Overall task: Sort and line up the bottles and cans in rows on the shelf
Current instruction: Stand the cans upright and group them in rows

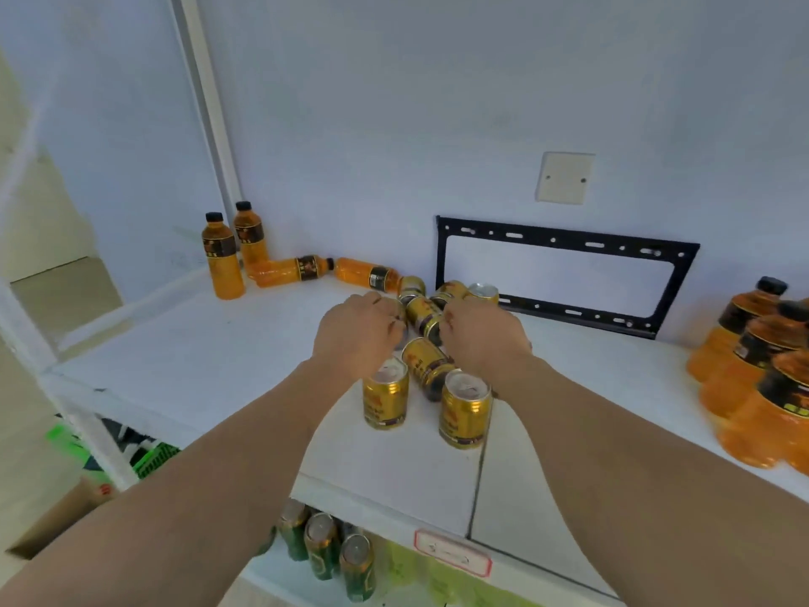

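Note:
Several gold cans are bunched at the middle of the white shelf (197, 365). Two of them stand upright at the front (385, 398) (465, 409); others lie on their sides (427, 365) (422, 315). My left hand (359, 335) and my right hand (481, 335) are side by side over this bunch, fingers curled down, each closed on a mostly hidden gold can. Two orange bottles (223, 256) stand at the back left, with two more lying beside them (289, 271) (363, 273).
Large orange bottles (744, 330) stand in a group at the shelf's right end. A black metal bracket (564, 240) and a blank wall plate (564, 177) are on the wall behind. Green cans (324, 545) stand on the lower shelf; a green crate (153, 457) sits below left.

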Available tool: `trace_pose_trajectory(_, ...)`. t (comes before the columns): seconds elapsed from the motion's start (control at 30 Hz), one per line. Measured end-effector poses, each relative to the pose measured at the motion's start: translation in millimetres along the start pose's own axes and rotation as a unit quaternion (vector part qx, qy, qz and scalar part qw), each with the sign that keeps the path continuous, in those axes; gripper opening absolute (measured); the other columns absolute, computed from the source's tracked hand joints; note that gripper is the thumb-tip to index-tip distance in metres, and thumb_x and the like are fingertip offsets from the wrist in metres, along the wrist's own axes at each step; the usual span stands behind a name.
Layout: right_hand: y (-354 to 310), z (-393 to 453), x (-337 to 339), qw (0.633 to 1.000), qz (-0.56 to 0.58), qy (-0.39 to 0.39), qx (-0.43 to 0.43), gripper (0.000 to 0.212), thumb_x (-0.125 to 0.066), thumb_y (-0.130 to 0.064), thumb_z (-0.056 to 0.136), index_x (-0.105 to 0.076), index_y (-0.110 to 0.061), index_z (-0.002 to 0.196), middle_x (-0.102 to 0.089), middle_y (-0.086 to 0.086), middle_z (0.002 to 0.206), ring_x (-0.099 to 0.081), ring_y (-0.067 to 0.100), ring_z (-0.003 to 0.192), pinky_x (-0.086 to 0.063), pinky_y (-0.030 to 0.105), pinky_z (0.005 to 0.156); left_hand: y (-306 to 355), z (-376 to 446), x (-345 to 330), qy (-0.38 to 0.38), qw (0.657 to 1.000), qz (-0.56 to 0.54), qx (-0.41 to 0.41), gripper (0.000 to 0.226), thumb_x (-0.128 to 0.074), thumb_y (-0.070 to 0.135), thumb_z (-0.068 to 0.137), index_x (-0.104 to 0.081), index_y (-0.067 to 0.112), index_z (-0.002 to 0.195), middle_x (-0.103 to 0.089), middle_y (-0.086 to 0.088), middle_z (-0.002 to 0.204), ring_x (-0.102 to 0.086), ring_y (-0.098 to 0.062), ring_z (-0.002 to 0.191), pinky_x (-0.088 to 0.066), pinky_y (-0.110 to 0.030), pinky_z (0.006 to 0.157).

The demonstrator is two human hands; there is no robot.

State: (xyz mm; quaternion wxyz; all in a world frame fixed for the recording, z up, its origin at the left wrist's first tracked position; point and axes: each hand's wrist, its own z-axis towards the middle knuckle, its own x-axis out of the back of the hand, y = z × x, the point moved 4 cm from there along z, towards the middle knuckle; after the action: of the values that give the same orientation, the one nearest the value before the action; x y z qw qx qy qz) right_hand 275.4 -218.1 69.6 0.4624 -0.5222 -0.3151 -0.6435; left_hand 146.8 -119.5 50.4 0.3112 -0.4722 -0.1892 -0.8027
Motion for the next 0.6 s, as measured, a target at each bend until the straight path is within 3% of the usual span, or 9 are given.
trace_pose_trajectory(0.17,-4,65,-26,0.996,0.047,-0.046,-0.063,0.020,-0.047,-0.026,0.099,-0.055,-0.015,0.113,-0.055,0.006,0.107,-0.056,0.023,0.086,-0.051,0.037,0.071,-60,50,-52,-0.136,0.974,-0.111,0.146,0.047,-0.039,0.051,0.098,-0.052,0.022,0.133,-0.057,-0.001,0.133,-0.056,-0.023,0.117,-0.047,-0.037,0.091)
trace_pose_trajectory(0.33,11,113,-62,0.987,0.069,-0.094,-0.111,0.030,-0.042,-0.034,0.101,-0.052,-0.017,0.124,-0.057,0.001,0.096,-0.056,0.019,0.085,-0.046,0.032,0.071,-74,81,-97,-0.248,0.917,-0.209,0.231,0.065,-0.039,0.058,0.097,-0.044,0.009,0.139,-0.052,-0.012,0.140,-0.050,-0.030,0.124,-0.042,-0.036,0.095)
trace_pose_trajectory(0.43,20,138,-81,0.983,0.052,-0.140,-0.111,0.032,-0.042,-0.034,0.103,-0.056,-0.013,0.122,-0.056,0.002,0.095,-0.056,0.018,0.087,-0.044,0.030,0.074,-76,95,-120,-0.281,0.886,-0.247,0.273,0.066,-0.040,0.059,0.096,-0.051,0.003,0.129,-0.057,-0.016,0.128,-0.056,-0.031,0.113,-0.044,-0.036,0.089)
trace_pose_trajectory(0.53,25,159,-102,0.977,0.038,-0.184,-0.099,0.028,-0.044,-0.032,0.103,-0.059,-0.010,0.113,-0.060,0.002,0.092,-0.057,0.018,0.084,-0.044,0.029,0.072,-75,103,-142,-0.305,0.852,-0.290,0.310,0.065,-0.042,0.063,0.093,-0.059,0.002,0.108,-0.065,-0.015,0.103,-0.064,-0.027,0.090,-0.051,-0.036,0.082)
trace_pose_trajectory(0.6,27,172,-113,0.974,0.031,-0.204,-0.096,0.024,-0.047,-0.026,0.101,-0.062,-0.009,0.111,-0.061,0.002,0.087,-0.060,0.019,0.084,-0.049,0.031,0.072,-71,107,-154,-0.321,0.838,-0.307,0.318,0.066,-0.049,0.064,0.090,-0.061,0.002,0.108,-0.066,-0.014,0.096,-0.066,-0.025,0.083,-0.057,-0.036,0.083)
